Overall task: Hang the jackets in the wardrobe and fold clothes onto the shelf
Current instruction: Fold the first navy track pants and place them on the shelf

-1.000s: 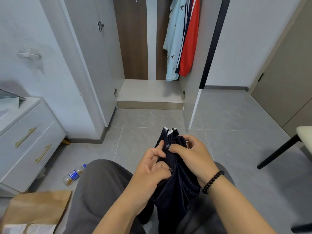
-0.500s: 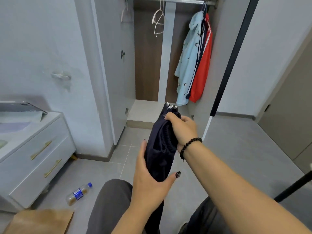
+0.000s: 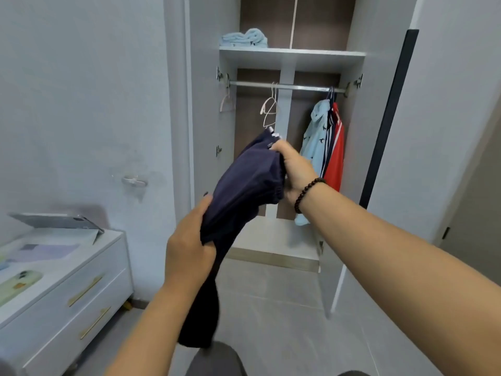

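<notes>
A person's right hand (image 3: 294,172) grips the upper end of a folded navy garment (image 3: 244,191) while the left hand (image 3: 189,248) clasps its lower part, holding it up before the open wardrobe (image 3: 379,104). Jackets (image 3: 329,147) already hang on the rail (image 3: 287,86), and a light blue folded item (image 3: 244,38) sits on the shelf (image 3: 292,54); judging by this, the navy piece is yet to be shelved.

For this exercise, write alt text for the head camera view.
Both hands, left hand and right hand, grip a navy garment before an open wardrobe. Jackets hang from its rail; folded blue cloth lies on the shelf.
</notes>
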Demonstrator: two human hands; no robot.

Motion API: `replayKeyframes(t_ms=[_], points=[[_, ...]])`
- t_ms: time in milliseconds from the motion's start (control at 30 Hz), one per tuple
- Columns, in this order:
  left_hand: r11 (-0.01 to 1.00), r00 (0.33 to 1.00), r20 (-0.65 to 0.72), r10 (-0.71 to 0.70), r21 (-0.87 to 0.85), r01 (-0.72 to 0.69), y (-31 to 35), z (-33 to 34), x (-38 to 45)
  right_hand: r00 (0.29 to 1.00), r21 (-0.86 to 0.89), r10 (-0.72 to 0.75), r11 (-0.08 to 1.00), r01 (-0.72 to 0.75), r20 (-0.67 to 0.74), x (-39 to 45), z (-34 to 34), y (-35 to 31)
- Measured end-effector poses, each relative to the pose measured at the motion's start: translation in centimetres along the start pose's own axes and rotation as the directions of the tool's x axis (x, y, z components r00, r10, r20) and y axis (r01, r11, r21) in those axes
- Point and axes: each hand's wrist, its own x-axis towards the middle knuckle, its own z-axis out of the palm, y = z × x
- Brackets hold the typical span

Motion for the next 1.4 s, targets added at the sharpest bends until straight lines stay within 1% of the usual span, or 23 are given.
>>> replayKeyframes(t_ms=[33, 100, 167, 267, 367, 433, 500, 567, 600, 667, 700, 733, 767, 800, 833, 867, 900, 1000, 1033, 1133, 1200, 1300, 1400], points=[[0.992, 0.994, 0.016, 0.107, 0.07, -0.108, 0.6, -0.7, 0.1, 1.0, 0.017, 0.011, 1.0, -0.011, 0.03, -0.5, -1.0, -0.4], [0.949, 0.957, 0.138, 0.257, 0.15, -0.276, 1.8, -1.1, -1.0, 0.992, 0.011, 0.059, 0.998, -0.061, 0.111, -1.7, -3.9, -0.4], [0.941, 0.911, 0.316, 0.266, 0.121, -0.317, 3.1, -0.4, -3.9, 0.985, -0.052, 0.104, 0.994, -0.098, 0.138, -2.7, -7.7, 0.5], [0.953, 0.805, 0.553, 0.216, 0.059, -0.296, 4.5, 2.5, -10.3, 0.982, -0.225, 0.184, 0.959, -0.171, 0.034, -4.3, -13.6, 2.9], [0.97, 0.657, 0.736, 0.162, 0.004, -0.244, 5.5, 6.1, -16.8, 0.947, -0.343, 0.312, 0.883, -0.321, -0.08, -6.5, -19.8, 5.8], [0.975, 0.544, 0.828, 0.137, -0.017, -0.22, 6.4, 8.2, -20.3, 0.904, -0.438, 0.396, 0.793, -0.424, -0.16, -8.2, -23.6, 7.6], [0.968, 0.424, 0.895, 0.138, -0.031, -0.251, 7.3, 9.9, -22.9, 0.855, -0.48, 0.439, 0.707, -0.519, -0.277, -9.8, -26.8, 9.2], [0.965, 0.31, 0.941, 0.137, -0.055, -0.258, 7.8, 11.1, -24.4, 0.811, -0.478, 0.462, 0.655, -0.585, -0.359, -11.2, -29.1, 10.4], [0.971, 0.258, 0.957, 0.13, -0.07, -0.229, 7.9, 11.5, -24.8, 0.794, -0.477, 0.472, 0.635, -0.608, -0.383, -11.7, -29.9, 10.9], [0.988, 0.157, 0.98, 0.119, -0.101, -0.12, 7.8, 11.9, -25.1, 0.764, -0.487, 0.502, 0.589, -0.645, -0.405, -12.3, -31.3, 11.8], [0.993, 0.124, 0.986, 0.113, -0.107, -0.055, 7.5, 12.0, -24.9, 0.75, -0.505, 0.518, 0.556, -0.661, -0.412, -12.5, -31.8, 12.2], [0.995, 0.12, 0.988, 0.094, -0.096, 0.008, 7.2, 12.0, -24.5, 0.737, -0.533, 0.532, 0.513, -0.672, -0.417, -12.5, -32.0, 12.5], [0.995, 0.155, 0.986, 0.061, -0.072, 0.063, 6.7, 12.0, -23.9, 0.729, -0.57, 0.536, 0.467, -0.676, -0.426, -12.5, -32.2, 12.8], [0.994, 0.217, 0.976, 0.02, -0.043, 0.101, 6.1, 12.0, -23.1, 0.726, -0.6, 0.525, 0.428, -0.676, -0.444, -12.3, -32.4, 13.2], [0.994, 0.272, 0.962, -0.016, -0.014, 0.106, 5.4, 12.0, -22.1, 0.729, -0.621, 0.5, 0.4, -0.674, -0.468, -12.0, -32.5, 13.4], [0.997, 0.293, 0.955, -0.041, 0.02, 0.076, 4.6, 12.1, -21.2, 0.733, -0.632, 0.473, 0.387, -0.672, -0.489, -11.7, -32.6, 13.7], [0.998, 0.278, 0.959, -0.059, 0.053, 0.032, 3.9, 12.3, -20.4, 0.736, -0.636, 0.452, 0.383, -0.67, -0.504, -11.5, -32.7, 13.9], [0.994, 0.149, 0.984, -0.097, 0.104, -0.043, 2.4, 13.6, -19.2, 0.73, -0.639, 0.469, 0.37, -0.674, -0.498, -11.0, -32.4, 14.7], [0.992, 0.117, 0.987, -0.109, 0.116, -0.056, 2.3, 14.4, -19.2, 0.727, -0.637, 0.481, 0.372, -0.675, -0.49, -11.0, -32.3, 15.1], [0.969, 0.059, 0.983, -0.175, 0.182, -0.165, 2.2, 16.8, -20.1, 0.729, -0.628, 0.489, 0.39, -0.673, -0.479, -11.1, -32.7, 16.5], [0.946, 0.05, 0.974, -0.221, 0.227, -0.23, 1.9, 18.1, -20.8, 0.728, -0.625, 0.487, 0.391, -0.676, -0.483, -11.5, -33.4, 17.6], [0.941, 0.08, 0.971, -0.226, 0.239, -0.239, 0.9, 18.8, -21.9, 0.701, -0.563, 0.514, 0.426, -0.709, -0.494, -12.4, -34.3, 19.3], [0.932, 0.108, 0.97, -0.217, 0.239, -0.271, -0.4, 18.3, -22.5, 0.715, -0.547, 0.48, 0.461, -0.698, -0.508, -12.5, -34.6, 20.1]])
